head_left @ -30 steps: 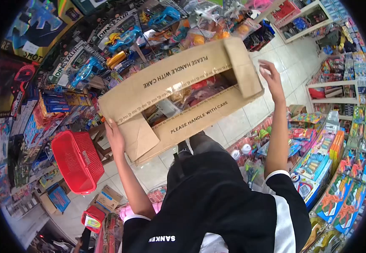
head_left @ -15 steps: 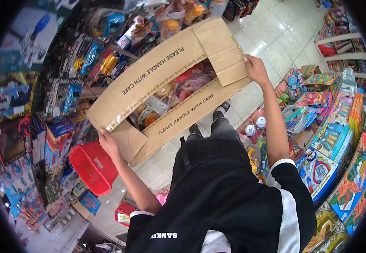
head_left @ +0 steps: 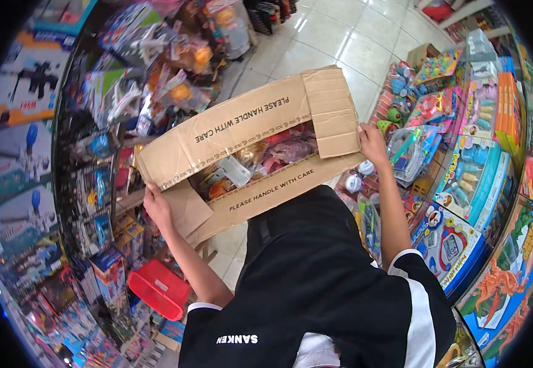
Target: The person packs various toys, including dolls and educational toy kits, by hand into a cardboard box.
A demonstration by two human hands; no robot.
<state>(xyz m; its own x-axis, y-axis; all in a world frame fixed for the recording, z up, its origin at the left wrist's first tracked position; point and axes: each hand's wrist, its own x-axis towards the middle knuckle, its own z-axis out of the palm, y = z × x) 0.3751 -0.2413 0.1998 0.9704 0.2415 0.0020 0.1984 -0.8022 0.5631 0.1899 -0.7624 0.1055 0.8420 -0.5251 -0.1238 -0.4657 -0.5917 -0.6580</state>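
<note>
A cardboard box with its flaps folded out is held in front of my body, printed "PLEASE HANDLE WITH CARE" on two flaps. My left hand grips its left end, fingers partly hidden under the cardboard. At the right end, my right hand is closed on the edge near the folded flap. Through the opening I see plastic-wrapped items, among them a pink-purple bag and a white-labelled packet. Their exact kinds are hard to make out.
Shelves with toy packs, including a boxed toy gun, line the left side. A red plastic basket is at lower left. Boxed toys are stacked along the right. A tiled floor runs ahead between the displays.
The box is still held in both hands and now sits closer to my body, hiding my feet. The surroundings have shifted in view; the red basket appears lower and further right.
</note>
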